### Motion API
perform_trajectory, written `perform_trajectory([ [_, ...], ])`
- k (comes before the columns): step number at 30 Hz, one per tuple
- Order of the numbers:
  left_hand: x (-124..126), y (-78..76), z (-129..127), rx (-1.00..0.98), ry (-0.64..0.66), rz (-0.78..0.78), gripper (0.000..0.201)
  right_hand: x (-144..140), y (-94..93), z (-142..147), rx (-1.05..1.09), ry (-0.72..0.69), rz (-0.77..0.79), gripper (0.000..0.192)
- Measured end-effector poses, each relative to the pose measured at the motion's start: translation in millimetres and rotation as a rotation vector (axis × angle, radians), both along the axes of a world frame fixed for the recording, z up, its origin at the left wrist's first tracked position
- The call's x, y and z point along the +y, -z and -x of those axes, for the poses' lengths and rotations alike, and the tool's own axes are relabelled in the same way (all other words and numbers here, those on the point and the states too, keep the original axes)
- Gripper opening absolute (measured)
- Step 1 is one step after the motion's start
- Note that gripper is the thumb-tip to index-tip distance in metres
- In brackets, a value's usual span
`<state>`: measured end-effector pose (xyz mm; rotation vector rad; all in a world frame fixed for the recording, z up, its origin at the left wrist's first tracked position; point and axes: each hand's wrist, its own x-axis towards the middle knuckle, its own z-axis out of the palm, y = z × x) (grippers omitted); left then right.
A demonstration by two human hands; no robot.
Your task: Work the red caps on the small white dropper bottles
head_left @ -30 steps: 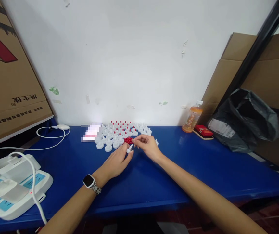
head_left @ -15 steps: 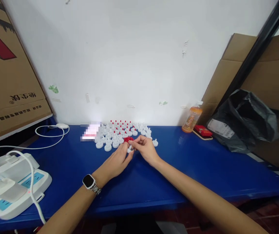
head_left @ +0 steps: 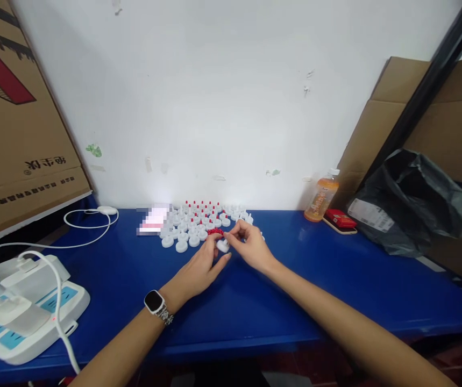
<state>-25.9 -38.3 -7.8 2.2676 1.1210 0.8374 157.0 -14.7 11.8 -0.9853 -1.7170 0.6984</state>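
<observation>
Blue covered the table (head_left: pixel 222 317), and above its near middle a single white cap (head_left: pixel 222 245) with a spout was held between the two hands. The left hand (head_left: pixel 201 269) had its thumb below the cap and its fingers on the left, gripping it loosely. The right hand (head_left: pixel 253 248) had its thumb and fingertips pinched together at the spout; whether they gripped a red piece could not be told.

Just beyond the fingers lay a small heap of red tips (head_left: pixel 215 231), partly hidden by the hands. Left of it and farther off stood many white caps (head_left: pixel 193 241), spouts up, several in the far rows topped with red. A pixelated rectangle (head_left: pixel 155 219) bordered their left side.

On the left wrist sat a watch (head_left: pixel 154 302) with a dark screen and a metal band. Near left, a white power strip (head_left: pixel 76 295) carried plugged-in chargers and a cable. At far right, a bottle (head_left: pixel 321 198) of orange liquid leaned slightly, beside a red packet (head_left: pixel 340 218) and a dark plastic bag (head_left: pixel 420 215).
</observation>
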Motion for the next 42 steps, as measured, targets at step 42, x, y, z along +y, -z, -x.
perform_trajectory([
  [42,20.6,-17.4,39.1,0.185,-0.245,-0.122,0.031,23.1,4.9,31.9,-0.217,-0.03,-0.042,0.022],
])
